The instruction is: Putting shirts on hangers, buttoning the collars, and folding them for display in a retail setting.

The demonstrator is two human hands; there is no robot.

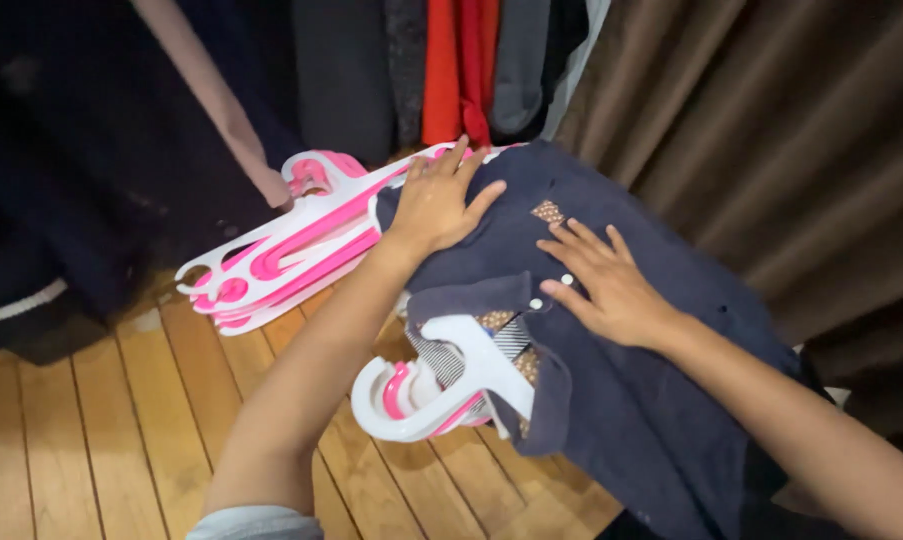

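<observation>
Shirt (611, 400), dark navy, buttoned, lies draped over the person's lap area above the wooden plank floor (91, 420), collar end toward the camera's lower middle. White-and-pink plastic hanger (421, 390) sits inside the collar, hook end sticking out below it. Patterned brown lining shows at the collar and at a small patch near the chest. Left hand (436, 205) rests flat on the upper shoulder of the shirt, fingers spread, palm down, pinching nothing. Right hand (606, 285) lies flat on the shirt front just beside the white buttons (567, 280), fingers spread and pointing left, gripping nothing. Stack of pink-and-white hangers (291, 245) lies just left of the left hand, touching the shirt edge, tilted up off the floor. Hanging clothes (461, 70), red and dark, fill the top. Brown curtain (771, 130) hangs at right.
</observation>
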